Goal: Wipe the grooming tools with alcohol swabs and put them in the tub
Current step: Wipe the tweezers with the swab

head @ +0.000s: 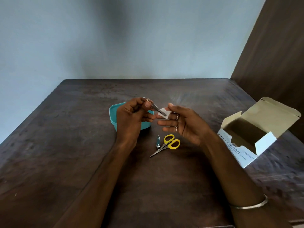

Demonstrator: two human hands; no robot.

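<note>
Left first: we see the teal tub [113, 112] on the dark table [65, 145], mostly hidden behind the left hand [130, 119], and we cannot tell whether anything is in it yet. That left hand has its fingers curled round a pair of metal tweezers [153, 106], pinched between thumb and fingers and held up above the tub's near right corner. The tweezers' long axis runs diagonally, from the closed end at upper left, poking out above the fingers, down and right to the tips, which point at the right hand and touch the white swab [164, 113]. The right hand [184, 124] pinches that swab between thumb and forefinger, other fingers spread loosely toward the left. So we judge the tweezers are mid-wipe, tips in the swab, not yet in the tub. In front of the hands on the table lie the nail clipper [158, 142] and the yellow-handled scissors [166, 144], just beside each other, scissor blades pointing down-left toward us, handles up-right; the clipper lies nearly straight, toward and away from us. Both look untouched, so we judge they are left to do. Far right, the swab box [243, 145] stands open, well apart from the tools.
</note>
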